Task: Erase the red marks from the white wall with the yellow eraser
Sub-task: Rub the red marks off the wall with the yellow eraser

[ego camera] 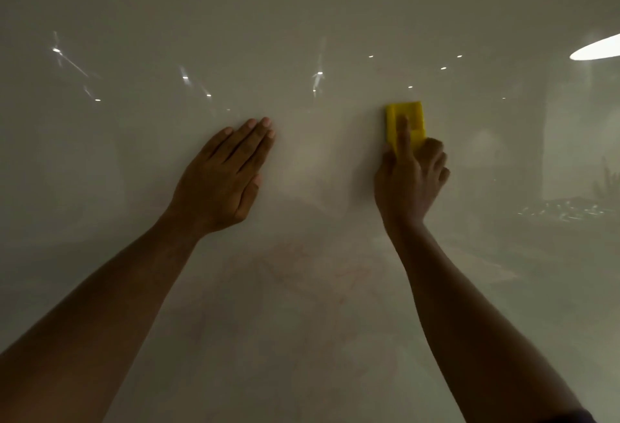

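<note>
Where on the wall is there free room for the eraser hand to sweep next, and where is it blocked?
Bare wall lies above the yellow eraser and between it and the left hand, which rests flat. The faint red smears below, between the forearms, are also open. Leftward travel of the right hand ends at the left hand.

Reflected ceiling lights (pixel 595 48), faint plant reflection (pixel 607 181)

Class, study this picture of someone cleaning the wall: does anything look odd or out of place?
Faint red smears remain low on the white wall, between the forearms, while the right hand presses the yellow eraser higher up. The left hand rests flat on the wall.
</note>
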`<state>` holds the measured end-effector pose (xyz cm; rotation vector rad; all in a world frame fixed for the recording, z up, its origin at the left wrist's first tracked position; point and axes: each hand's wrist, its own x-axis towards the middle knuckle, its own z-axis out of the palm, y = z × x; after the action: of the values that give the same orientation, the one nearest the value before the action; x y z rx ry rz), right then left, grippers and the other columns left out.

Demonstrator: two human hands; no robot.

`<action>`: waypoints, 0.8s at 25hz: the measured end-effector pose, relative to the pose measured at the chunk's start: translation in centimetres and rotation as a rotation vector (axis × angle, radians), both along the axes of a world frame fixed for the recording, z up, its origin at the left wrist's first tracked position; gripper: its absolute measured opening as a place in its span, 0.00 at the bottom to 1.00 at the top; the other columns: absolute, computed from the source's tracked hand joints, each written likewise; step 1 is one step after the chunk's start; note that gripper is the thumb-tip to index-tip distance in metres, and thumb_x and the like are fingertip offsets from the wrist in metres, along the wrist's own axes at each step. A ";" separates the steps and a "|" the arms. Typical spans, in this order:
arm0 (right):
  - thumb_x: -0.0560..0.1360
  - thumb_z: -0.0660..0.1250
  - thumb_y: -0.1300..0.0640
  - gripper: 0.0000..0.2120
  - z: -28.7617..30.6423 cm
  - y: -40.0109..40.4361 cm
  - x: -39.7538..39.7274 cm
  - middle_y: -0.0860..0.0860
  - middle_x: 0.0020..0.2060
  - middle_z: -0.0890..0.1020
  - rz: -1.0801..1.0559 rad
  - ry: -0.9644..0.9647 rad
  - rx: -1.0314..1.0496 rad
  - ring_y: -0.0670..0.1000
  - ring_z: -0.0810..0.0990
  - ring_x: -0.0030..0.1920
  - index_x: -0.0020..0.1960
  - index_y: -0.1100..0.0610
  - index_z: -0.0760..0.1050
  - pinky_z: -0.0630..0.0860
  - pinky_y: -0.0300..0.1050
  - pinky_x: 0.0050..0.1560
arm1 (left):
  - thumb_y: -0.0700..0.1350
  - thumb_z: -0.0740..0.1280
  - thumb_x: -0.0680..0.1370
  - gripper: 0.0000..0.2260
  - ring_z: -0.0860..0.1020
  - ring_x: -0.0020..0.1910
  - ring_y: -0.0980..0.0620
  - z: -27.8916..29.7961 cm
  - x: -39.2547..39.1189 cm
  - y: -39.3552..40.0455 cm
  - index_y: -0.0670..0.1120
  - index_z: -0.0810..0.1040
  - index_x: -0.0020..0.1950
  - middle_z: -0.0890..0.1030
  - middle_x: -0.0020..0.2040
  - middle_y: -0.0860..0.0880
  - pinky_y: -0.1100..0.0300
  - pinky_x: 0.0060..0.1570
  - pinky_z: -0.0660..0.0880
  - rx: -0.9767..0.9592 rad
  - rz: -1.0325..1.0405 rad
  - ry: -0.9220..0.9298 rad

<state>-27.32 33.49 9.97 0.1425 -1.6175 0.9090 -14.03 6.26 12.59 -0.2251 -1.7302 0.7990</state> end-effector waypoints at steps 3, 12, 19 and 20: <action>0.81 0.66 0.55 0.25 0.3 -2.7 1.2 0.65 0.58 0.77 0.109 0.426 0.521 0.65 0.75 0.54 0.78 0.50 0.70 0.73 0.57 0.51 | 0.48 0.53 0.85 0.29 0.56 0.86 0.45 0.1 0.0 -0.1 0.42 0.56 0.87 0.56 0.87 0.43 0.47 0.84 0.56 0.011 -0.003 0.003; 0.78 0.65 0.59 0.28 -11.5 -3.1 0.0 0.67 0.55 0.78 0.158 0.390 0.480 0.65 0.75 0.52 0.77 0.51 0.69 0.72 0.57 0.50 | 0.48 0.54 0.84 0.30 0.57 0.86 0.45 0.2 0.1 0.0 0.42 0.56 0.87 0.56 0.87 0.44 0.46 0.83 0.57 0.039 -0.007 -0.002; 0.79 0.66 0.60 0.27 -14.6 -2.9 0.2 0.67 0.63 0.75 0.180 0.092 0.015 0.66 0.73 0.61 0.78 0.52 0.69 0.70 0.59 0.62 | 0.47 0.53 0.85 0.30 0.55 0.86 0.44 -1.4 -0.8 1.0 0.41 0.54 0.87 0.54 0.87 0.44 0.43 0.84 0.55 0.125 -0.005 0.065; 0.79 0.66 0.60 0.28 -15.2 -3.6 0.5 0.66 0.64 0.74 0.169 0.192 0.179 0.66 0.73 0.61 0.78 0.50 0.68 0.70 0.59 0.62 | 0.47 0.53 0.85 0.30 0.55 0.86 0.44 -1.5 -1.1 1.3 0.41 0.54 0.87 0.54 0.87 0.44 0.42 0.84 0.54 0.135 0.000 0.084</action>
<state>-26.81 29.89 -5.23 0.4836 -1.5212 0.8498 -15.17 7.60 11.04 -0.0992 -1.6973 0.6791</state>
